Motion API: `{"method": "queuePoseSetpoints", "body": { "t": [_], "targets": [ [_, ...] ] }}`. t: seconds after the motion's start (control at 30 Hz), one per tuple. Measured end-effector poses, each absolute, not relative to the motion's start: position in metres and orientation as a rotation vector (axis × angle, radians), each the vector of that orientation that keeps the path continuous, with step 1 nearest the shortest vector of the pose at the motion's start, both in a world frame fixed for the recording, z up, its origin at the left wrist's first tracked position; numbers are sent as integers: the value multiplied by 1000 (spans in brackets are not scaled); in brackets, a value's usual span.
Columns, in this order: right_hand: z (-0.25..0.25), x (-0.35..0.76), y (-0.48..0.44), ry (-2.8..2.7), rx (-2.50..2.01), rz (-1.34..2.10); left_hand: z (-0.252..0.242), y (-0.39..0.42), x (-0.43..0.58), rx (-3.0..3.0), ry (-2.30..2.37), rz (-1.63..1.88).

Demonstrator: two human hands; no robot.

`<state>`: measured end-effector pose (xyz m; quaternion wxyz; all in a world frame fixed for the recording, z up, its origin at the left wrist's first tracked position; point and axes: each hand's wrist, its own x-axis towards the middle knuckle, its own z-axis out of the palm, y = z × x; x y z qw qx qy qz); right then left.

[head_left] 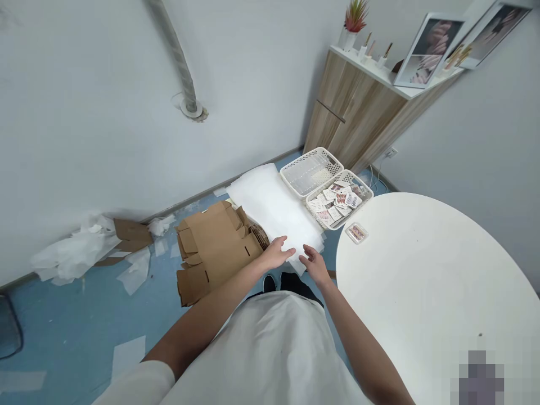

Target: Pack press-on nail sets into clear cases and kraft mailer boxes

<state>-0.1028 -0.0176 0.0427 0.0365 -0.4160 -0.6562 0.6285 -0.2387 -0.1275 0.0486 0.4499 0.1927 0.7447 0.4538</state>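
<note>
Both of my hands are in front of my body over the near end of a stack of white sheets [274, 197]. My left hand [277, 253] has its fingers apart and holds nothing. Facing it, a small gap away, my right hand [314, 263] is also open, with nothing in it. Flattened brown cardboard boxes [219, 236] lie in a pile to the left of the sheets. Beyond my right hand, a small clear pack [356, 232] rests on the round white table [422, 270], near its left edge.
Behind the table edge are a basket of small cards [337, 199] and a basket with clear packs [312, 171]. A wooden cabinet [358, 101] stands against the wall. Crumpled white wrapping [80, 253] and cardboard scraps [133, 233] lie on the floor at left.
</note>
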Motion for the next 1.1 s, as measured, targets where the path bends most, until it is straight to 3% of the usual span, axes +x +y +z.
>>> {"method": "queuePoseSetpoints", "body": {
  "t": [0.3, 0.67, 1.1],
  "targets": [
    [9, -162, 23, -2338, -1215, 1863, 37, -69, -276, 291, 1865, 990],
    [-31, -198, 51, -2640, -1145, 1651, -14, -30, -296, -44, 1854, 902],
    [-19, -204, 29, -2905, -770, 1577, -15, -26, -293, 4, 1910, 1010]
  ]
}}
